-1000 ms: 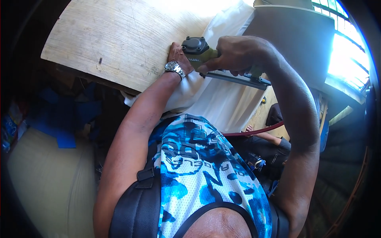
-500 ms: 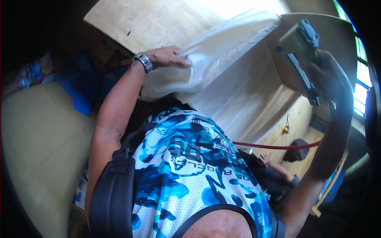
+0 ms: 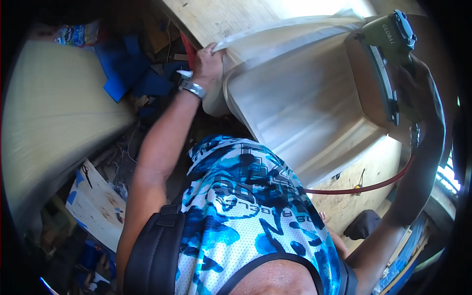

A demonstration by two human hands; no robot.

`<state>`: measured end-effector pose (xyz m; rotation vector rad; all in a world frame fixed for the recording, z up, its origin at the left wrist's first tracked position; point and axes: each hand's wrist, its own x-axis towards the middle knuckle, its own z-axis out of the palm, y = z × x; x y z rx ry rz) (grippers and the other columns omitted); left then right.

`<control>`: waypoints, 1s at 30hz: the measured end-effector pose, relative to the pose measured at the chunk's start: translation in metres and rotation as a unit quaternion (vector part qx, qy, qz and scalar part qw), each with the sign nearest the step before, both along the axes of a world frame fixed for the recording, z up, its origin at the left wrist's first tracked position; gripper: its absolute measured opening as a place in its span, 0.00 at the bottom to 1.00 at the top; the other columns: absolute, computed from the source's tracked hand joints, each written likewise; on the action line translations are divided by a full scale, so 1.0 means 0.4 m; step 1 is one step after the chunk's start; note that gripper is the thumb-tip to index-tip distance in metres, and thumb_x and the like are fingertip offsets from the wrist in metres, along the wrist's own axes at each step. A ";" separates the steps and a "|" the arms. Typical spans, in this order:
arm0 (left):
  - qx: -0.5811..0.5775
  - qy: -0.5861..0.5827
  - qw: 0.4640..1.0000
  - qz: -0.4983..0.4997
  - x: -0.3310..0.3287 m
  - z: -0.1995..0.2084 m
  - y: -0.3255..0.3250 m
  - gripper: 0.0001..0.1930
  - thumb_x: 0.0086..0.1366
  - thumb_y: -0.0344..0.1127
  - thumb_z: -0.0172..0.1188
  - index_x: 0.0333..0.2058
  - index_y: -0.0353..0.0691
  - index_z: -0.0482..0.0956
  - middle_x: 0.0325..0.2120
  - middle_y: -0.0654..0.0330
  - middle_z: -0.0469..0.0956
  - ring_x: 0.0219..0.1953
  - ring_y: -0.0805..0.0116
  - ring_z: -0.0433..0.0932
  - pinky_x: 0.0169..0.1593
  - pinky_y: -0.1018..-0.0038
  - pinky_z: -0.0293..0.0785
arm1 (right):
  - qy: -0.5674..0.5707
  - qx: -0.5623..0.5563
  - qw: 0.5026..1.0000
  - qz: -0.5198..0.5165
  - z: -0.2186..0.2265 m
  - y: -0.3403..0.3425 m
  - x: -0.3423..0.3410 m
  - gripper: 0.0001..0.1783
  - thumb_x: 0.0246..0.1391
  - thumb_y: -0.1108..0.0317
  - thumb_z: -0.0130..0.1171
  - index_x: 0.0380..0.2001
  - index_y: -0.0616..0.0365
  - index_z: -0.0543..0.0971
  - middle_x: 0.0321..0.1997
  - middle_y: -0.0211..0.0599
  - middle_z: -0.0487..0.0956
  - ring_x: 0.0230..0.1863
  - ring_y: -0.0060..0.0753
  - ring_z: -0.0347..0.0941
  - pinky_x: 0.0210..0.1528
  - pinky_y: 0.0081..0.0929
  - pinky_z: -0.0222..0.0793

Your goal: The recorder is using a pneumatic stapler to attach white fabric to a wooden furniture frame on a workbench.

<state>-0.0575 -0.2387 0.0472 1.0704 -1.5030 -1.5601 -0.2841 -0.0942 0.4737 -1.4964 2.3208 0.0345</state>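
Observation:
My left hand (image 3: pixel 208 65), with a metal watch at the wrist, pinches the end of a pale cloth strip (image 3: pixel 290 23). The strip stretches rightward along the top edge of a cream-covered furniture piece (image 3: pixel 300 83). High on the right, my right hand (image 3: pixel 419 91) is wrapped round the grip of a green air stapler (image 3: pixel 388 38). Its long magazine points down beside a brown panel at the furniture's right end. A red air hose (image 3: pixel 361 191) runs from the stapler's handle. Whether the stapler's nose touches the cloth I cannot tell.
A pale wooden board (image 3: pixel 206 22) lies behind the cloth. To the left are a large cream padded piece (image 3: pixel 54 128), blue scraps (image 3: pixel 123 64) and a littered floor. A dark cap (image 3: pixel 362 224) rests on a wooden surface at lower right, near another person's arm (image 3: pixel 338 242).
My left hand has moved slightly right and up, and closed on the cloth, which is now drawn tauter. The stapler has shifted a little right. The other person's arm is now mostly hidden.

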 end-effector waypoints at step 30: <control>0.313 0.181 0.859 -0.361 0.051 0.135 -0.027 0.22 0.60 0.47 0.70 0.46 0.36 0.83 0.36 0.55 0.84 0.38 0.74 0.81 0.40 0.75 0.78 | -0.051 0.028 0.989 -0.135 0.018 0.013 0.239 0.27 0.51 0.50 0.69 0.38 0.65 0.76 0.25 0.32 0.75 0.25 0.21 0.71 0.30 0.26 0.69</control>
